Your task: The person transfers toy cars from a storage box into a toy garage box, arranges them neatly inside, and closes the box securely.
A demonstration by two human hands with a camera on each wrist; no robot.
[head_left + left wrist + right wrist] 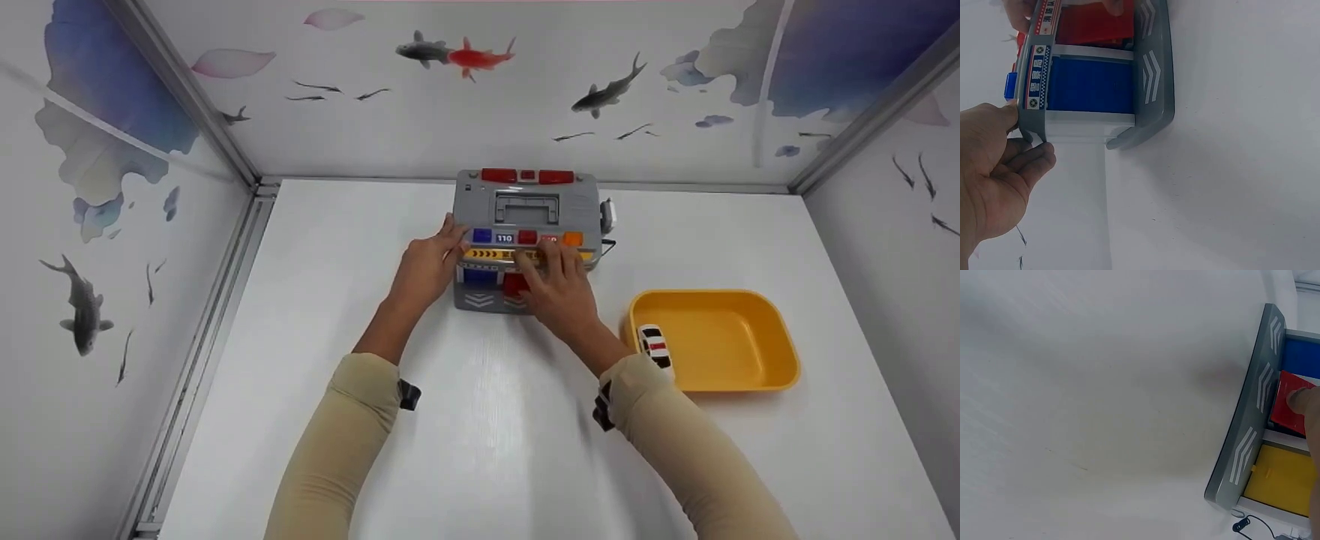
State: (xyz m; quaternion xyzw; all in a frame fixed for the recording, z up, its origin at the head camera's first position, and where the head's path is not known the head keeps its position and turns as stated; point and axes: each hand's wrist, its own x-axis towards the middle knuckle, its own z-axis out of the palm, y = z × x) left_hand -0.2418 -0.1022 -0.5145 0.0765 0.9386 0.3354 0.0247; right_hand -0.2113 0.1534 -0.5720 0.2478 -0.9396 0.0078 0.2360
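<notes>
A grey toy rescue station (474, 206) stands at the back of the white table, with a carry handle (527, 208) on its roof. Its front has a blue door (1092, 84), a red door (1292, 402) and a yellow door (1280, 478). My left hand (427, 266) grips the left front corner of the roof, thumb above and fingers curled beneath. My right hand (562, 292) rests its fingers on the roof's front strip while its thumb presses the red door. That door sits askew in its frame, showing a dark gap by the floor.
A yellow tray (720, 382) lies on the table at the right. Inside, against its left wall, is a white toy car (654, 346), partly behind my right sleeve. A dark coiled cord (1241, 525) hangs at the station's right side. Printed walls (480, 135) enclose the table.
</notes>
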